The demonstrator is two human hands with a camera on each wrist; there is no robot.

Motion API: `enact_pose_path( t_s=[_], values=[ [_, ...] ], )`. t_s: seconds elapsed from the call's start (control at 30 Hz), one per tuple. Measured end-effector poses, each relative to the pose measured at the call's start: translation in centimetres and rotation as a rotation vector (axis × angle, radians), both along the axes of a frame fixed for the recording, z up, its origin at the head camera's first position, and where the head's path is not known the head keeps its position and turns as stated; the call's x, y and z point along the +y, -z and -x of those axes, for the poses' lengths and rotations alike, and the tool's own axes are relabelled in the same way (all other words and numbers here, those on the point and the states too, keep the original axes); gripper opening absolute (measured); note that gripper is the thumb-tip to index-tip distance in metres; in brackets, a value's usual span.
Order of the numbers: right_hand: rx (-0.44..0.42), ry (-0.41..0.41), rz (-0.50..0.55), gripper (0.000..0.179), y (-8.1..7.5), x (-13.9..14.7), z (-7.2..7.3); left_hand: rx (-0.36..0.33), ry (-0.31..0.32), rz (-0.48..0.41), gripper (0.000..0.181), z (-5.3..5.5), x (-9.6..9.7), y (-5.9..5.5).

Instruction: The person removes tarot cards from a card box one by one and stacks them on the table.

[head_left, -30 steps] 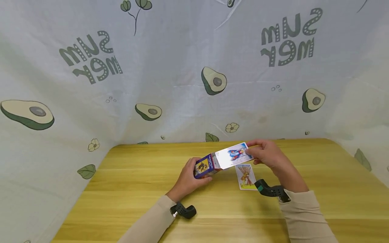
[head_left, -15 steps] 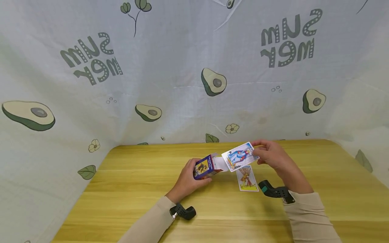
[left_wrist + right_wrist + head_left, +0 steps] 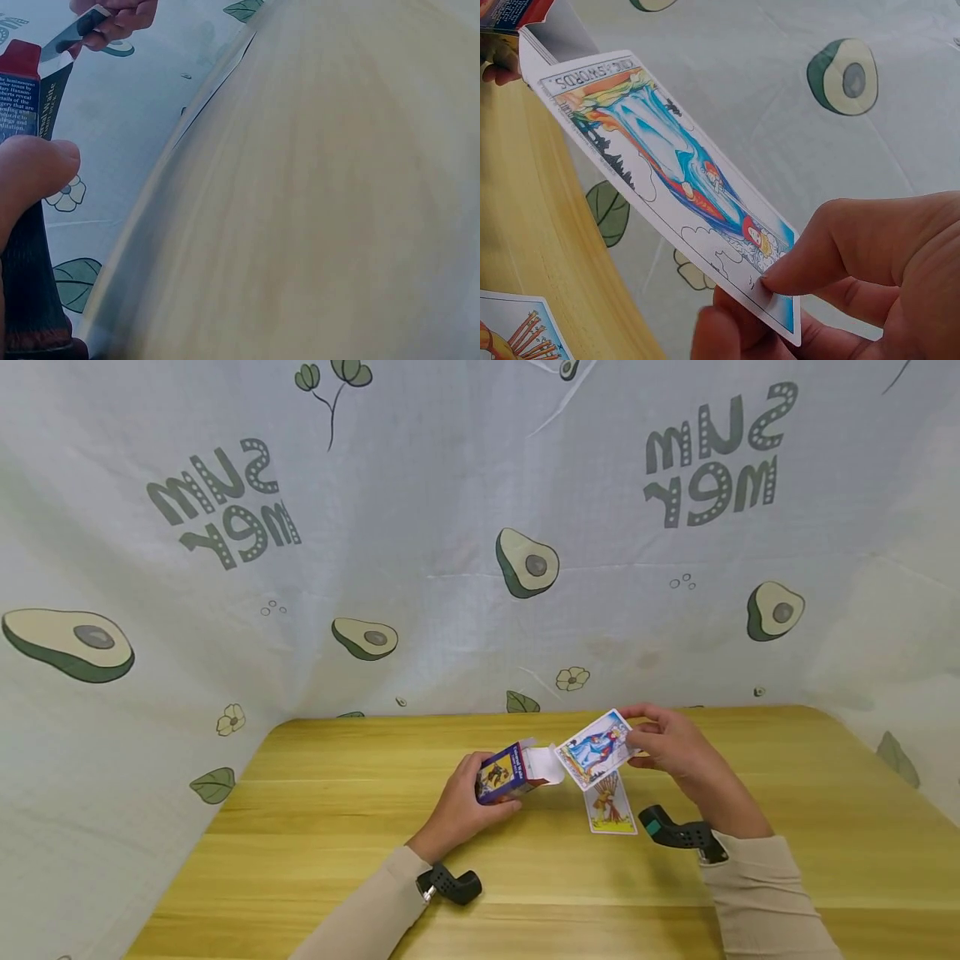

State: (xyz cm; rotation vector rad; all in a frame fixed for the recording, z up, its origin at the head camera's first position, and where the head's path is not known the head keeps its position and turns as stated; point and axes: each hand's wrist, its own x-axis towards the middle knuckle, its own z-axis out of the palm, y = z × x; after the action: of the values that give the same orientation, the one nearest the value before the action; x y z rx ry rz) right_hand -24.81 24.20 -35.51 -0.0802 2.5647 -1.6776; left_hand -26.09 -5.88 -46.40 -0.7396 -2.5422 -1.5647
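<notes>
My left hand [image 3: 467,797] grips a small blue and purple card box [image 3: 502,774] with a yellow picture on its front. The box's flap [image 3: 543,765] stands open toward the right. Between thumb and fingers, my right hand [image 3: 675,752] pinches a tarot card [image 3: 595,749] by one end. Upside-down lettering reading "King of Swords" shows on that card [image 3: 667,157] in the right wrist view. It is held in the air, just right of the box flap. Beneath it a second tarot card [image 3: 611,810], with a figure carrying wands, lies face up on the table, partly covered.
The wooden table [image 3: 337,843] has rounded far corners. Behind it hangs a pale cloth [image 3: 435,485] printed with avocados, leaves and mirrored "summer" lettering. A black wrist camera [image 3: 453,883] sits on the left wrist, another wrist camera [image 3: 678,833] on the right.
The right hand has drawn the held card out of the box and away to the right, tilting it. The left hand and box have stayed almost still.
</notes>
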Motion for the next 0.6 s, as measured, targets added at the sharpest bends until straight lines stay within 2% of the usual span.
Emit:
enact_pose_path(
  t_s=[0.27,0.6],
  values=[
    [-0.028,-0.019,0.065,0.049,0.03,0.13,-0.02,0.007,0.000,0.002,0.069,0.09,-0.06,0.03],
    [-0.008,0.013,0.003,0.048,0.47,0.22,0.10,0.000,0.003,0.002,0.069,0.05,-0.02,-0.02]
  ],
)
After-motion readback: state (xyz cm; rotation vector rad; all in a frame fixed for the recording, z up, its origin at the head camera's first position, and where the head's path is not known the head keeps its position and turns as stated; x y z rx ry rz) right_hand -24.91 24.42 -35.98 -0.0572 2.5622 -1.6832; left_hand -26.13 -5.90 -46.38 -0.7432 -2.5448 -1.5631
